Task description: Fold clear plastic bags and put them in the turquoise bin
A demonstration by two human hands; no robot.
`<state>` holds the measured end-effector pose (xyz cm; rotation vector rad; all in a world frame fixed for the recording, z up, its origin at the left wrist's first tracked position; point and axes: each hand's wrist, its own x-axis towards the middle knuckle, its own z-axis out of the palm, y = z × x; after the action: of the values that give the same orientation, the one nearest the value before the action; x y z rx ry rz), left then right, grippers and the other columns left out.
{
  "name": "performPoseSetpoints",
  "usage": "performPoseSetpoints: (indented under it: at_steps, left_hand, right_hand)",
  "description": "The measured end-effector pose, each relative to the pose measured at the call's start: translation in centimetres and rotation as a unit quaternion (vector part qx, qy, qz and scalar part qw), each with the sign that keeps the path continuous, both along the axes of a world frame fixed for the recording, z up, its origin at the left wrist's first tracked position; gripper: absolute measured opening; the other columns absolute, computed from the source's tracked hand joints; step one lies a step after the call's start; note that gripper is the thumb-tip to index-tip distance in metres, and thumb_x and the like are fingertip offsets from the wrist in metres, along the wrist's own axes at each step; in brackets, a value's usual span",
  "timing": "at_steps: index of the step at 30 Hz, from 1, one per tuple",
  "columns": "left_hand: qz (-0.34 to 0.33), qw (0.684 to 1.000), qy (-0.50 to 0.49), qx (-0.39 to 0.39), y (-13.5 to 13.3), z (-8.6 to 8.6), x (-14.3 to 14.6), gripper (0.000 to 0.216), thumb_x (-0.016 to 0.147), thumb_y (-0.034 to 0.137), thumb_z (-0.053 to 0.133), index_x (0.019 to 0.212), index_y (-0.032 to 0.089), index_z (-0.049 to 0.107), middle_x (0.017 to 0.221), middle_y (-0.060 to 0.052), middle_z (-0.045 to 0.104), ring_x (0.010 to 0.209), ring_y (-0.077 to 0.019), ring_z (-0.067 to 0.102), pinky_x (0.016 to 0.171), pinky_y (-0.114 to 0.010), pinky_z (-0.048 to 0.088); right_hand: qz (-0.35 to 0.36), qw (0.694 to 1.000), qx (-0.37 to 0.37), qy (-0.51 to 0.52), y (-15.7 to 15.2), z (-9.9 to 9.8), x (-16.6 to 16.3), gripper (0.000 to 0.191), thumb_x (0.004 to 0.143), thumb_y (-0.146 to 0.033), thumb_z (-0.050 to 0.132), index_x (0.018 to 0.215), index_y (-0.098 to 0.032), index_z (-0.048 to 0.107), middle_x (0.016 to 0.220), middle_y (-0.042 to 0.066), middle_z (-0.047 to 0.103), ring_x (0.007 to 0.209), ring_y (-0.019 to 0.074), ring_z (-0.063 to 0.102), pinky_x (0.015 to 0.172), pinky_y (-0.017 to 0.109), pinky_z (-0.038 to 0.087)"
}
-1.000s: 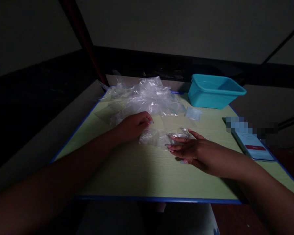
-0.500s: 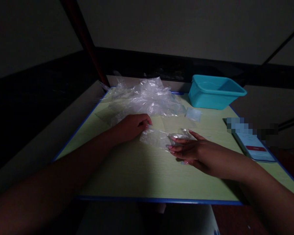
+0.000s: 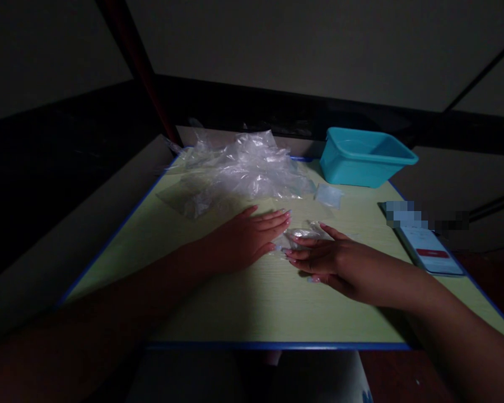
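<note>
Across the pale table (image 3: 269,313) in the head view: got the left hand (image 3: 252,238) stretched out open, with straight fingers right at a crinkly clear plastic bag (image 3: 304,232) lying between both hands. Got the right hand (image 3: 327,260) open too, with fingers spread over that same bag, hiding part of it. See also a messy heap of clear plastic (image 3: 256,165) just beyond, plus a small bluish packet (image 3: 329,196), a turquoise bin (image 3: 367,159) at far right and a phone (image 3: 430,252) near the right edge.

Clear plastic (image 3: 304,232) partly hidden, seemingly beneath left grip (image 3: 252,238) and right grip (image 3: 327,260); phone (image 3: 424,240) top pixelated; forearms (image 3: 439,308) cut off
</note>
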<state>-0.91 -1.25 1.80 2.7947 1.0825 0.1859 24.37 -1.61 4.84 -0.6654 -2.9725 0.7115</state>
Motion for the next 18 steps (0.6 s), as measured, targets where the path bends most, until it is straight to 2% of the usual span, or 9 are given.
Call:
performPoseSetpoints:
  at_steps: [8, 13, 18]
  left_hand:
    - [0.027, 0.997, 0.059, -0.046, 0.06, -1.00, -0.07, 0.051, 0.096, 0.025, 0.029, 0.146, 0.017, 0.022, 0.154, -0.009, 0.021, 0.142, -0.0157, 0.019, 0.111, -0.040, 0.018]
    - [0.033, 0.997, 0.054, -0.052, -0.05, -1.09, -0.08, 0.051, 0.098, 0.029, 0.028, 0.147, 0.019, 0.020, 0.155, -0.006, 0.018, 0.142, -0.0152, 0.016, 0.111, -0.039, 0.018]
    - [0.021, 0.996, 0.056, -0.070, -0.04, -0.74, -0.14, 0.059, 0.098, 0.045, 0.028, 0.148, 0.017, 0.015, 0.155, -0.009, 0.015, 0.143, -0.0185, 0.015, 0.112, -0.042, 0.016]
  right_hand:
    - [0.011, 1.000, 0.016, 0.020, 0.01, -0.40, -0.04, 0.035, 0.086, -0.011, 0.056, 0.117, -0.026, 0.062, 0.131, 0.003, 0.058, 0.133, 0.0173, 0.038, 0.115, 0.048, 0.003]
    - [0.017, 0.999, 0.025, 0.023, 0.05, -0.49, -0.10, 0.035, 0.087, -0.012, 0.055, 0.118, -0.025, 0.061, 0.132, 0.002, 0.057, 0.133, 0.0177, 0.038, 0.115, 0.050, 0.000]
    - [0.024, 0.999, 0.034, 0.009, 0.07, -0.35, -0.16, 0.036, 0.088, -0.013, 0.052, 0.121, -0.026, 0.059, 0.134, 0.002, 0.055, 0.135, 0.0183, 0.035, 0.115, 0.050, -0.002]
